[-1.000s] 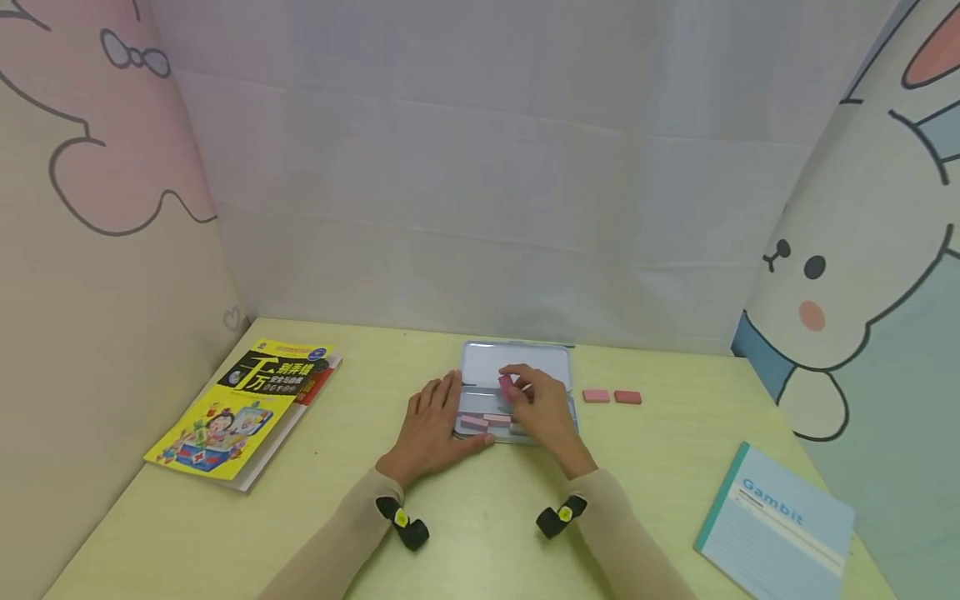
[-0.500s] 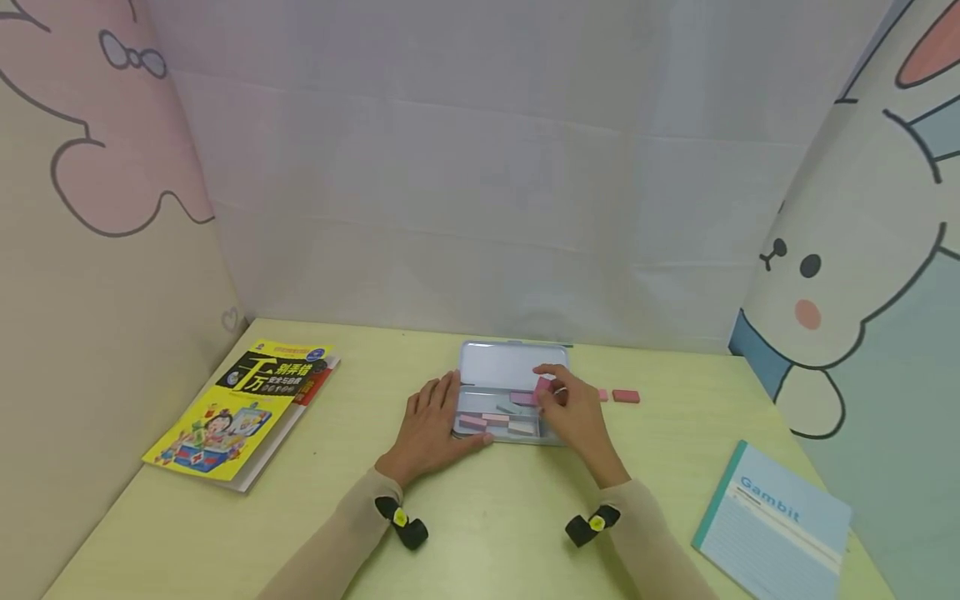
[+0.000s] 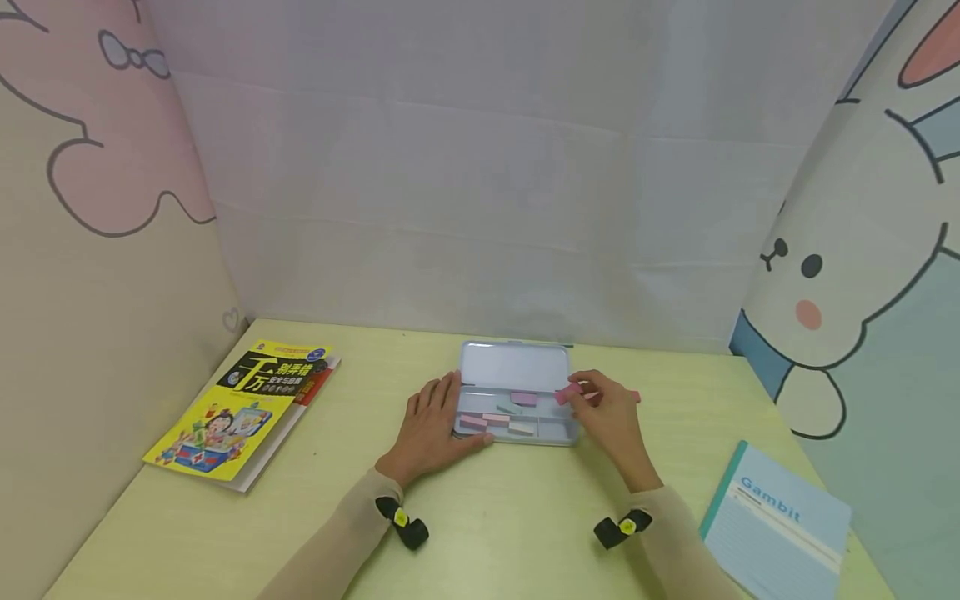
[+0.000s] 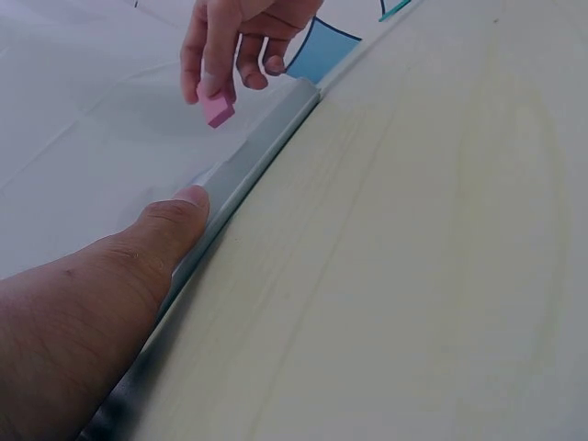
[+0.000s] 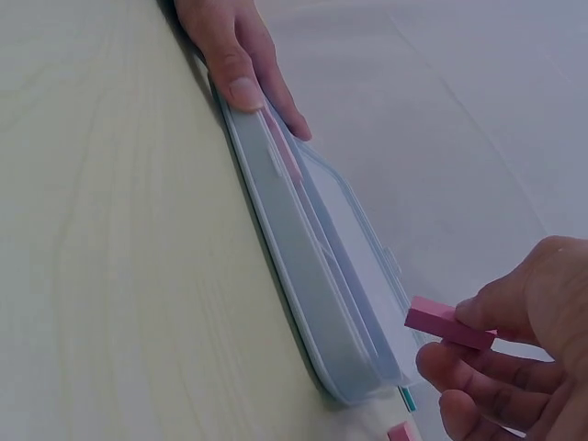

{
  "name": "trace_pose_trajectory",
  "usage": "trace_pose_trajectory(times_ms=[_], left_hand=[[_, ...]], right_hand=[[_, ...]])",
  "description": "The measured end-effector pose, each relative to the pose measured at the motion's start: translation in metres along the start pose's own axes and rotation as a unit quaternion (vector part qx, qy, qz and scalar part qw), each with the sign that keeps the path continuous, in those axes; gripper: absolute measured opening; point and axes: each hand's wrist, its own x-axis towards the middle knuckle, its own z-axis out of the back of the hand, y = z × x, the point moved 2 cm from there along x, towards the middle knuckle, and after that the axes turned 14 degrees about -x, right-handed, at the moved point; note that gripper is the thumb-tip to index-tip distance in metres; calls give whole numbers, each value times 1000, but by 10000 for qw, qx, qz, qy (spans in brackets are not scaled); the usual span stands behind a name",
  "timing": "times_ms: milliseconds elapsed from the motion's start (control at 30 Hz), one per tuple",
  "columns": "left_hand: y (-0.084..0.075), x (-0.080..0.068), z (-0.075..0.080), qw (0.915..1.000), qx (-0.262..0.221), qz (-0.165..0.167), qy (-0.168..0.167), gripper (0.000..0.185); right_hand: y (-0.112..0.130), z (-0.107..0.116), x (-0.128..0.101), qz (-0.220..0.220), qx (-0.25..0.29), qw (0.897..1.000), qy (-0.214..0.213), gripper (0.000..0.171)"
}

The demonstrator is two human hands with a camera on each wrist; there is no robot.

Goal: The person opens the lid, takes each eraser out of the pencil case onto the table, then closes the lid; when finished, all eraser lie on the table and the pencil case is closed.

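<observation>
The right hand (image 3: 609, 417) has carried the small pink rectangular eraser (image 3: 568, 392), pinched in its fingertips, from inside the open grey metal tin (image 3: 516, 367) past its right edge; the left hand (image 3: 431, 427), fingers relaxed, steadies the tin

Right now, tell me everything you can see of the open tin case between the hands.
The tin case is a shallow, pale grey-blue rectangular box that looks like metal. Its lid is folded back, open, flat on the yellow-green table. The tray holds several small pink and pale blocks. The left hand rests against its left end; the right hand pinches a pink block above its right end.
</observation>
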Motion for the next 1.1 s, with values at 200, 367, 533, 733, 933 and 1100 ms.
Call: trace_pose_trajectory(times_ms=[200,367,533,733,933,1100], left_hand=[[-3,0,2,10000,-65,0,8,119],[-3,-1,2,10000,5,-4,19,119],[-2,-1,1,10000,12,12,19,119],[-3,-2,2,10000,52,12,41,119],[-3,-1,2,10000,71,-13,21,119],[-3,-1,2,10000,50,-17,-14,119]], right_hand=[[-23,13,0,-342,-126,9993,-10,23],[-38,23,0,-665,-240,9974,114,28],[-47,27,0,-852,-425,9949,346,29],[-53,26,1,-1042,-375,9918,643,30],[-54,24,2,-1034,-664,9902,662,32],[-53,25,0,-1023,-1282,9849,560,39]])
